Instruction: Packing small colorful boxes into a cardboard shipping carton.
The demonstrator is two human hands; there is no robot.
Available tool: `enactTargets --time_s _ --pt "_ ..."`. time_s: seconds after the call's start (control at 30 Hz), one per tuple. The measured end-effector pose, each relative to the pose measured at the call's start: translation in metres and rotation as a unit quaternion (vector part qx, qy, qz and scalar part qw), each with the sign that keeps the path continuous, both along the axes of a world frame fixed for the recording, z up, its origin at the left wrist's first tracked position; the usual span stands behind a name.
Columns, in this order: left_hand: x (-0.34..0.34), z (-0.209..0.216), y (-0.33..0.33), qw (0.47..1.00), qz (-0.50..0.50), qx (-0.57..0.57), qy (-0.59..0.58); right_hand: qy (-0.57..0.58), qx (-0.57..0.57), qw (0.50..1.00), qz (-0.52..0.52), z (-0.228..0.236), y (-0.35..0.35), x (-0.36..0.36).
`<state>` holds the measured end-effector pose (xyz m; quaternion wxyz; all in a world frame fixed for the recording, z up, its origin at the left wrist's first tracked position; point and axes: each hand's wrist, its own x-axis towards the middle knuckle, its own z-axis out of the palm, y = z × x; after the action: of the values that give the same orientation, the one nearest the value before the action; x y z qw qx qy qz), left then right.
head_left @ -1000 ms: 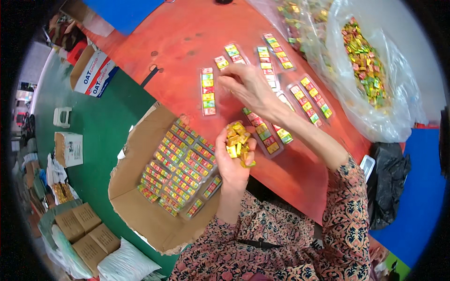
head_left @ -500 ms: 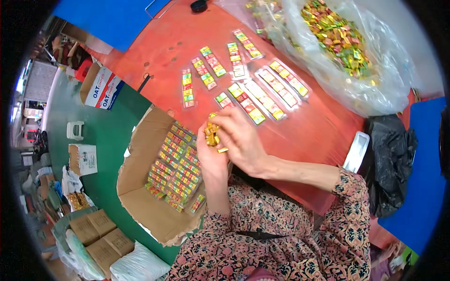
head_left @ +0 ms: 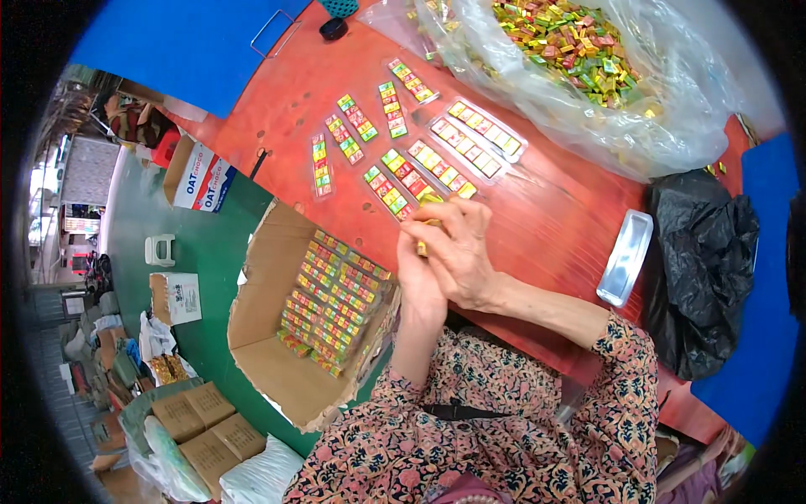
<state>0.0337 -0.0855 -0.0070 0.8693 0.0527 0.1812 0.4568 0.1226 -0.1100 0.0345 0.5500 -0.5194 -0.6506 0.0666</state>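
My left hand [head_left: 422, 286] is cupped, palm up, in front of my chest and closed around small gold-wrapped sweets [head_left: 422, 249]. Over it bends my right hand [head_left: 467, 256], its fingers curled onto the same sweets and hiding most of them. Both hands hover at the near edge of the red table, by the near ends of several clear plastic trays [head_left: 387, 192]. Each tray holds a row of red, yellow and green wrapped pieces. Another group of filled trays [head_left: 345, 139] lies a little farther to the left.
A big clear bag [head_left: 672, 126] of loose wrapped sweets stands at the far right. Near it are a metal tray [head_left: 625, 258] and a black plastic bag [head_left: 703, 277]. An open cardboard box [head_left: 256, 311] with stacked filled trays sits below the table's left edge. Cartons [head_left: 195, 417] lie lower left.
The view has shifted, with hands and box now farther right in it. My right hand has closed over my left palm, covering gold pieces that showed before.
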Motion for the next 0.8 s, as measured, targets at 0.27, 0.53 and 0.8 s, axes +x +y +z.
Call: enactTargets --time_s 0.27,0.53,0.8 --pt "0.038 -0.001 0.002 0.997 -0.06 -0.042 -0.028 -0.077 -0.008 0.996 -0.055 0.0 -0.012 0.032" --pt "0.071 0.018 0.013 0.996 -0.062 0.013 0.067 0.051 0.026 0.994 -0.09 0.005 -0.001 0.057" --pt "0.136 0.045 0.089 0.969 -0.196 -0.076 -0.128 0.238 0.066 0.954 -0.17 0.042 0.041 0.1"
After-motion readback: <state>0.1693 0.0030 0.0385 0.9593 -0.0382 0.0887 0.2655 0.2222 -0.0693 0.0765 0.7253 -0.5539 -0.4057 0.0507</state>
